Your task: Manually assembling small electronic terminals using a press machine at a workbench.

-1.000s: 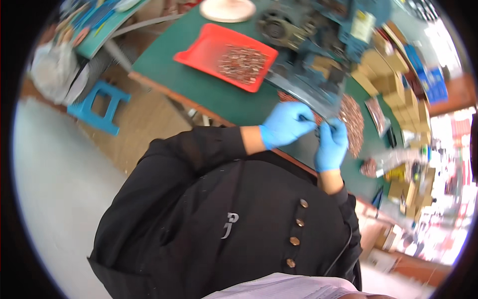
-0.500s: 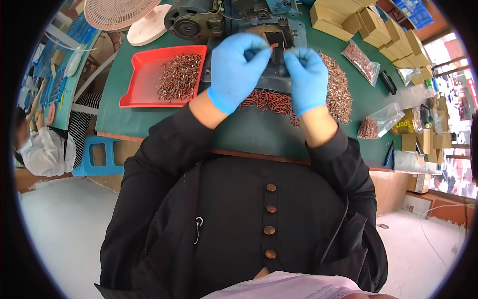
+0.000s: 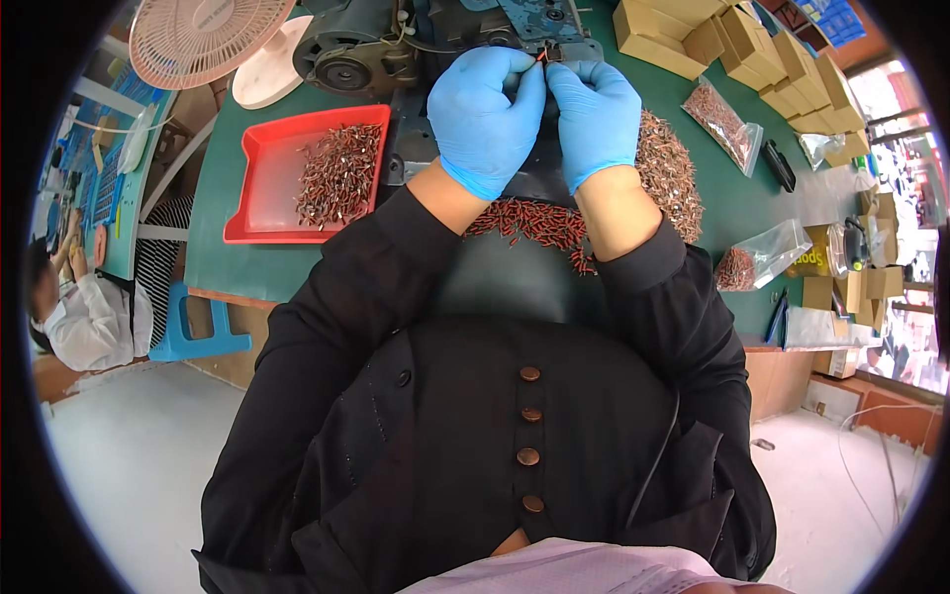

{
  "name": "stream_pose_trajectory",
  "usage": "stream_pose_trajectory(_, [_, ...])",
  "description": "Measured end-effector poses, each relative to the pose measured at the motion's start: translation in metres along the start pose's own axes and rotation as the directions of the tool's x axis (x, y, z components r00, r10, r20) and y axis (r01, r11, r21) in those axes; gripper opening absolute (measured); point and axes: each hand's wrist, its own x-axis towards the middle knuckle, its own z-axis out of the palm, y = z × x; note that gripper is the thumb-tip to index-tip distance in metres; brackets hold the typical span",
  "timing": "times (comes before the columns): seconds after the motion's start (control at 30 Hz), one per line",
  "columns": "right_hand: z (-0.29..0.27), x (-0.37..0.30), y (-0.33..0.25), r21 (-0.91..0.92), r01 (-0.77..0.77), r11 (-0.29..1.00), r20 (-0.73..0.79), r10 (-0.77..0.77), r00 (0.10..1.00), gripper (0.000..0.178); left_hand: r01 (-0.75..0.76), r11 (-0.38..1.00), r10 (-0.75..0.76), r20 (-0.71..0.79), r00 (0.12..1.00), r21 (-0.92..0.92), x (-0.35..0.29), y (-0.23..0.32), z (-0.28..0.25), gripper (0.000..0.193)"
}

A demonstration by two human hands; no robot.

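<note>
My left grip (image 3: 487, 121) pinches what looks like a small red piece (image 3: 541, 57) at its fingertips. My right grip (image 3: 599, 121) is just beside it; I cannot tell whether it holds anything. Below both grips, red pellets (image 3: 539, 220) lie on the table (image 3: 737, 203). A coppery heap (image 3: 671, 178) sits right, a red tray (image 3: 265, 193) left; beyond stands a machine (image 3: 445, 28).

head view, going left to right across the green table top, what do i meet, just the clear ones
Red tray of small pieces → left hand → right hand → heap of loose copper-coloured pieces → small black object
</note>
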Motion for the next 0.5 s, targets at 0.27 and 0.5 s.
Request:
stream_pose_trajectory(0.27, [-0.001,0.006,0.007,0.087,-0.020,0.996,0.007,0.019,1.000,0.019,0.009,1.000,-0.009,-0.045,0.999,0.000,0.001,-0.008,0.015,0.009])
stream_pose_trajectory(0.5, [-0.003,0.012,0.010,0.069,-0.020,0.997,0.009,0.019,1.000,0.020,-0.046,0.998,0.047,-0.031,0.998,0.040,0.003,-0.011,0.020,0.008])
